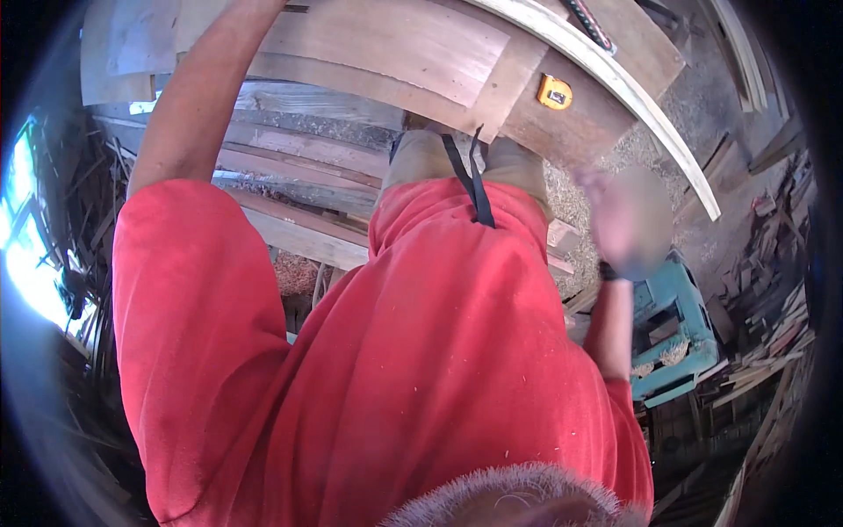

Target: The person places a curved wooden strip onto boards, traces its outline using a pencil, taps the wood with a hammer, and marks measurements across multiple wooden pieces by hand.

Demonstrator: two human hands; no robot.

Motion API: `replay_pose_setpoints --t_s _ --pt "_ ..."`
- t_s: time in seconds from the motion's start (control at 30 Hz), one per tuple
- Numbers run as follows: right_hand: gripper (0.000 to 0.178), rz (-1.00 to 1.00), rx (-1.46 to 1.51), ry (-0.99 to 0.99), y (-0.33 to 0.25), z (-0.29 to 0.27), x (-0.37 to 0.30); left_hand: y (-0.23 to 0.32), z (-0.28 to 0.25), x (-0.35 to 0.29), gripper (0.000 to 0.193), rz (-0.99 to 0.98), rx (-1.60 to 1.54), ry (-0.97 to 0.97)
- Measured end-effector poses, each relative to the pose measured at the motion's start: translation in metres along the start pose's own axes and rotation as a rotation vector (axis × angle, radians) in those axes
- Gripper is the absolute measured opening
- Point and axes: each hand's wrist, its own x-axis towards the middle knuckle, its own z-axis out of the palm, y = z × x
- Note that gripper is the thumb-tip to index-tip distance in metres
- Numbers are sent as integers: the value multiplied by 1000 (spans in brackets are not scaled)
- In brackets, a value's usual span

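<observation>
My left arm (195, 105) reaches up over the wide plywood sheets (386, 44), and its hand lies beyond the upper edge of the picture. My right hand (612, 224) is low at my right side, just off the near right corner of the brown board (566, 123). A blurred patch covers much of that hand, so its fingers and anything in them cannot be made out. On the brown board rests a yellow tape measure (555, 91). A long, pale curved wood strip (650, 110) runs along the far side and past the board's right end.
Stacked planks (303, 145) lie below the sheets at left. A teal plastic stool (702, 338) stands behind my right arm. Scrap wood (777, 325) is piled at right, and shavings (569, 206) cover the floor. A narrow red-and-black object (590, 25) lies beyond the curved strip.
</observation>
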Motion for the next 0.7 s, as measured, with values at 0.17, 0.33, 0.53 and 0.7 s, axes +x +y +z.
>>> replay_pose_setpoints --t_s 0.17,0.33,0.53,0.7 --pt "46 421 -250 97 173 67 -65 5 0 8 59 -36 5 -57" --pt "75 878 721 207 153 93 -14 -1 2 -17 60 -37 77 -21" --pt "84 492 -386 -448 177 88 4 3 2 4 58 -16 85 -30" --pt "72 936 664 223 203 55 -71 3 -5 -12 56 -116 105 -111"
